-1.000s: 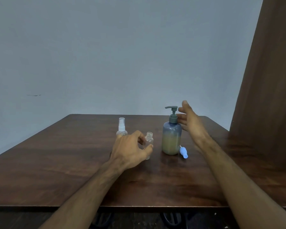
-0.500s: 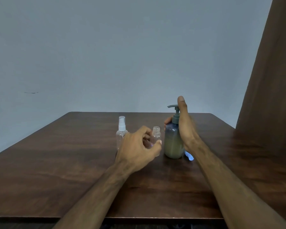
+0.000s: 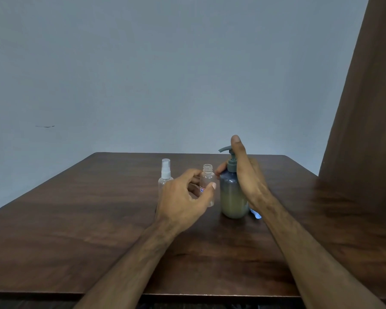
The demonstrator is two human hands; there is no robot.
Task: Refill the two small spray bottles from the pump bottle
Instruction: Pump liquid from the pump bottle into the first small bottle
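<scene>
Hands gripping two bottles mid-table

Table (image 3: 98, 219) is lying bare toward its 6 o'clock edge. Left hand (image 3: 183, 197) is grasping the uncapped bottle (image 3: 207, 179), seemingly empty. At 3 o'clock, right hand (image 3: 247, 175) is wrapping the part-full pump bottle (image 3: 232, 197). Capped sprayer (image 3: 165, 175) is standing at 9 o'clock.

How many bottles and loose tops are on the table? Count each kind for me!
Small spray bottles: 2, a capped spray bottle and an open spray bottle held by the left hand
Pump bottles: 1, the pump bottle gripped by the right hand
Loose blue spray tops: 1, the blue spray top
Total: 4
</scene>
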